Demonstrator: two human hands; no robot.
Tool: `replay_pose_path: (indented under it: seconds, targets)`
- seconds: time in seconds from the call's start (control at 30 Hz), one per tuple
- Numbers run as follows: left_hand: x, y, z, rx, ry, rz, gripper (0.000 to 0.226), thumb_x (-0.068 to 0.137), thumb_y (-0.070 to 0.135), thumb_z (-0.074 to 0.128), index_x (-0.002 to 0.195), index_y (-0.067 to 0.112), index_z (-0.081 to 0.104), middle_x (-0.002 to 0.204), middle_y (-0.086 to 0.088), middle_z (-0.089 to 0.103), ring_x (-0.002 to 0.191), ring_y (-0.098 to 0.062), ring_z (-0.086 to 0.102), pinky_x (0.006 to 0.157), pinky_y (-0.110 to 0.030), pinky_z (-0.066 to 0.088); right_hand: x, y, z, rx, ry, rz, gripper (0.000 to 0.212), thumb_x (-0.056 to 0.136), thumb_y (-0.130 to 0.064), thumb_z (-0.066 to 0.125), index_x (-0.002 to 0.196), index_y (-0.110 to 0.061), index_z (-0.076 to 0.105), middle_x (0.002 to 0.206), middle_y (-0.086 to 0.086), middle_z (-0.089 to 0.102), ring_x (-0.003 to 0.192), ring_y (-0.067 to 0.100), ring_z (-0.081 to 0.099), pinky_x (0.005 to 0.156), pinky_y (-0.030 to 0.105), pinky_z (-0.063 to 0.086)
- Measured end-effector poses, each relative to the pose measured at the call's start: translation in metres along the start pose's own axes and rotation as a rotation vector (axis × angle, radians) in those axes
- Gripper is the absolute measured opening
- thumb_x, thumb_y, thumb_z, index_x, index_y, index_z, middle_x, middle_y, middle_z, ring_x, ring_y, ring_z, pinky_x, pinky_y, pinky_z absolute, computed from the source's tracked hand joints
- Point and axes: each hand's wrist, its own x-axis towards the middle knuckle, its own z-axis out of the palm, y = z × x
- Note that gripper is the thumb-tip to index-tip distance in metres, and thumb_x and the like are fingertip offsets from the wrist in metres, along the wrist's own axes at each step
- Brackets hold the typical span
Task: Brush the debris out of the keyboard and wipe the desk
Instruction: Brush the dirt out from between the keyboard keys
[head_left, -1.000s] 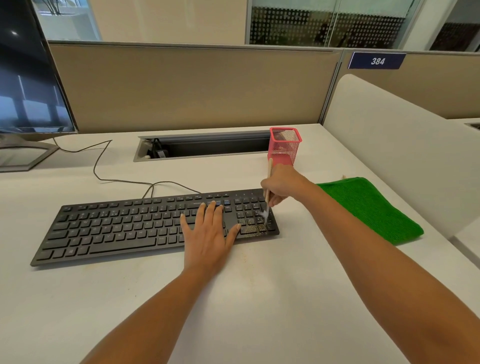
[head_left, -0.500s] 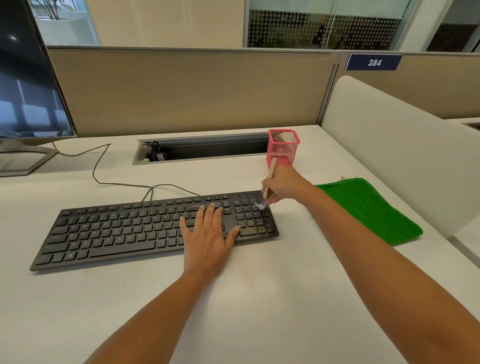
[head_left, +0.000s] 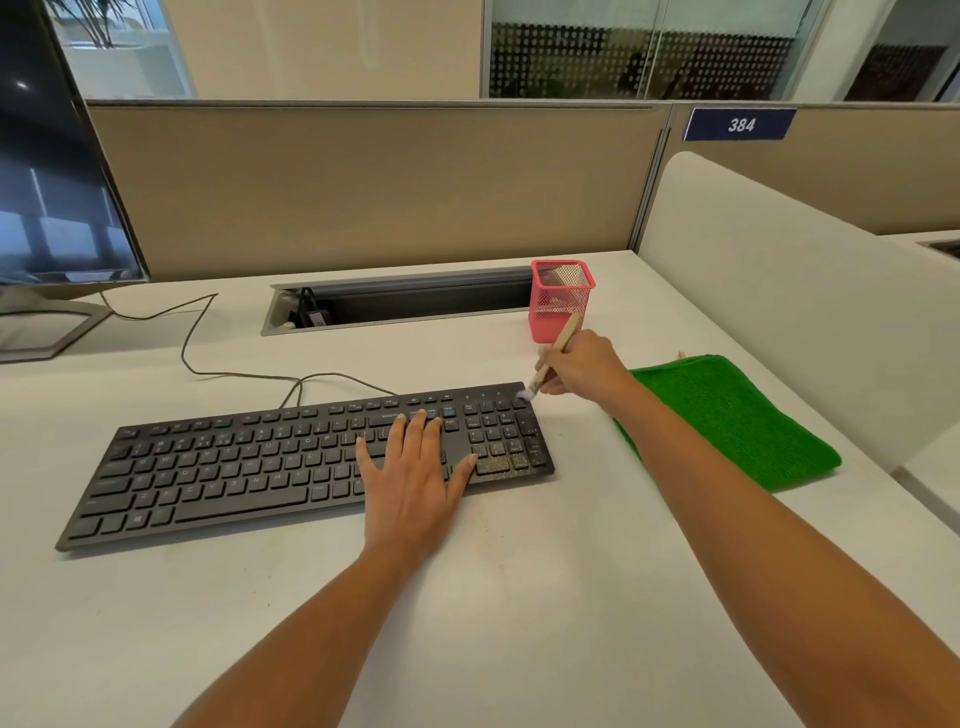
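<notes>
A black keyboard (head_left: 234, 467) lies across the white desk (head_left: 519, 597). Yellowish debris (head_left: 506, 461) sits on the bottom keys of its number pad, and a few specks lie on the desk in front. My left hand (head_left: 415, 478) rests flat with spread fingers on the keys just left of the number pad. My right hand (head_left: 582, 366) grips a small brush (head_left: 550, 358) with a wooden handle. Its white bristles touch the keyboard's far right corner. A folded green cloth (head_left: 737, 421) lies on the desk to the right, partly under my right forearm.
A pink mesh pen cup (head_left: 561, 301) stands just behind my right hand. A cable tray slot (head_left: 395, 304) runs along the back of the desk. The keyboard's cable (head_left: 208, 353) loops toward a monitor (head_left: 52, 182) at far left. A white divider (head_left: 805, 322) bounds the right side.
My right hand has drawn the brush up the number pad, from its lower keys to the keyboard's far right corner. My left hand has stayed flat on the keys.
</notes>
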Motion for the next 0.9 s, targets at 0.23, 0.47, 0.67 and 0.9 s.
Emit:
replay_pose_path:
  seconds: [0.23, 0.47, 0.67, 0.9]
  targets:
    - [0.0, 0.0, -0.001, -0.035, 0.009, 0.003, 0.109, 0.074, 0.072, -0.028, 0.144, 0.018, 0.036, 0.152, 0.0, 0.033, 0.143, -0.02, 0.023, 0.112, -0.057, 0.012, -0.021, -0.002, -0.019, -0.157, -0.339, 0.17, 0.023, 0.09, -0.004, 0.047, 0.082, 0.011, 0.063, 0.054, 0.012, 0.066, 0.044, 0.018, 0.065, 0.055, 0.022, 0.057]
    - [0.0, -0.001, 0.001, -0.029, 0.005, 0.006, 0.101, 0.08, 0.071, -0.018, 0.14, 0.016, 0.042, 0.148, -0.002, 0.039, 0.141, -0.022, 0.029, 0.11, -0.059, 0.017, -0.006, 0.008, -0.01, 0.131, 0.073, 0.002, 0.025, 0.095, -0.016, 0.051, 0.1, 0.004, 0.066, 0.097, 0.019, 0.068, 0.065, 0.021, 0.064, 0.072, 0.025, 0.054]
    - [0.001, -0.002, 0.002, -0.027, 0.016, 0.01, 0.098, 0.081, 0.071, -0.015, 0.141, 0.017, 0.041, 0.149, -0.001, 0.038, 0.141, -0.021, 0.028, 0.11, -0.059, 0.016, -0.01, 0.014, -0.007, 0.058, -0.079, 0.016, 0.023, 0.095, -0.013, 0.049, 0.089, 0.003, 0.065, 0.092, 0.022, 0.068, 0.061, 0.02, 0.064, 0.069, 0.026, 0.057]
    - [0.0, -0.001, 0.002, -0.019, 0.018, 0.01, 0.1, 0.079, 0.071, -0.018, 0.143, 0.018, 0.038, 0.151, 0.0, 0.035, 0.142, -0.02, 0.025, 0.111, -0.058, 0.015, -0.023, 0.007, -0.022, -0.108, -0.348, 0.149, 0.025, 0.09, -0.006, 0.046, 0.079, 0.008, 0.064, 0.067, 0.018, 0.068, 0.052, 0.021, 0.067, 0.058, 0.024, 0.058]
